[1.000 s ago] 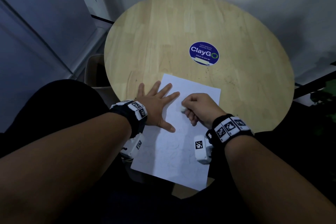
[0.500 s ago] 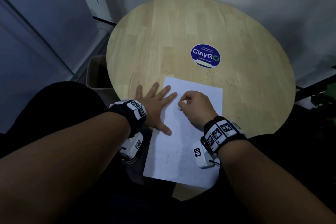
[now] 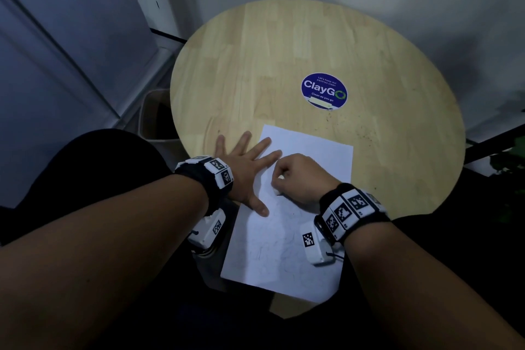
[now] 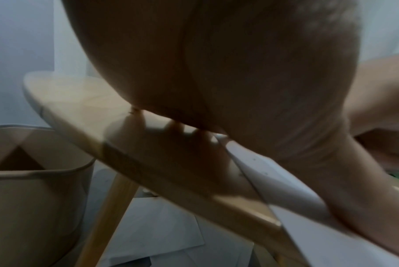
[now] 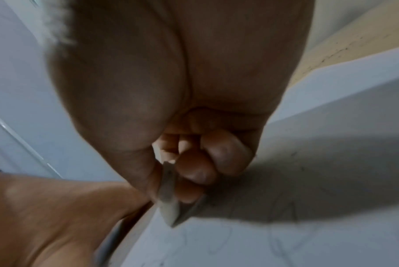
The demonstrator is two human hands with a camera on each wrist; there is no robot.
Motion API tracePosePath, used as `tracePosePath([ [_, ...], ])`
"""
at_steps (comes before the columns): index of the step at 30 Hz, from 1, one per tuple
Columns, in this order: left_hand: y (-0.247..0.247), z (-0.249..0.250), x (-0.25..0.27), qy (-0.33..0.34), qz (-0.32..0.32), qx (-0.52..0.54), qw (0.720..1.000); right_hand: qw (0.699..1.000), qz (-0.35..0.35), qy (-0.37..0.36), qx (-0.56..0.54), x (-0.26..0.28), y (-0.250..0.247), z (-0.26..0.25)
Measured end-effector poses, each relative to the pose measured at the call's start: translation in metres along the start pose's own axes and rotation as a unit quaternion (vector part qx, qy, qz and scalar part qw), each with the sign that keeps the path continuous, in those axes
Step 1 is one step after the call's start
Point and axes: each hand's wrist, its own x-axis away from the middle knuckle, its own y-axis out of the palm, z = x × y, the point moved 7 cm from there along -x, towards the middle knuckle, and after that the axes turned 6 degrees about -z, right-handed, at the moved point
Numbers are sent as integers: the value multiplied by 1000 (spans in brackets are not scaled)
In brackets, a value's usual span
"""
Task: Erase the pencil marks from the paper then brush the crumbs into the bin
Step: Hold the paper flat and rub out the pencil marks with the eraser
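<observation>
Round wooden table (image 3: 298,60), bare beyond my knuckles. Paper (image 3: 284,250): near edge overhangs the rim toward me. My left hand (image 3: 244,173): spread flat, pinning its left edge. My right hand (image 3: 301,179): pinching the eraser (image 5: 168,202) onto the sheet. Bin (image 4: 33,180): below my left wrist.

paper (image 3: 306,150): white, flat on table, faint pencil marks | eraser (image 5: 168,207): small, white, tip on paper | bin (image 4: 33,173): beige, beside table

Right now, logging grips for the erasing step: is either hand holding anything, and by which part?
The right hand pinches a white eraser by its upper part, tip on the paper. The left hand holds nothing, pressing flat on it.
</observation>
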Motion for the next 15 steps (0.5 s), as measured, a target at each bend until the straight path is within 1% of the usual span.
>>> tracePosePath([
  [1,-1,0,0,-2,-1,0,1000,999,32,2,-15,-1,-5,1],
  [3,-2,-1,0,-4,-2,2,1000,993,116,7,-29,1,-18,3],
  [4,-2,-1,0,-5,-2,5,1000,993,120,7,-22,1,-19,3],
  [5,-1,-1,0,-4,-3,6,1000,996,91,2,-12,0,-16,2],
  [7,0,0,0,-2,-2,4,1000,1000,-2,-2,2,0,-1,-1],
  [8,0,0,0,-1,-2,3,1000,1000,-16,0,1,0,3,-1],
  [9,-1,1,0,-1,-2,3,1000,1000,1,3,-8,-1,0,0],
  [11,-3,1,2,-4,-4,2,1000,994,106,7,-18,0,-16,2],
  [12,-3,1,2,-5,-5,4,1000,990,140,8,-16,2,-22,2],
  [13,-3,1,2,-5,-5,6,1000,991,132,6,-11,1,-22,1],
  [14,-2,0,2,-3,-5,8,1000,996,88,2,-7,0,-17,-1],
  [15,-1,0,2,-1,-4,7,1000,1000,29,3,-3,0,-8,-2],
])
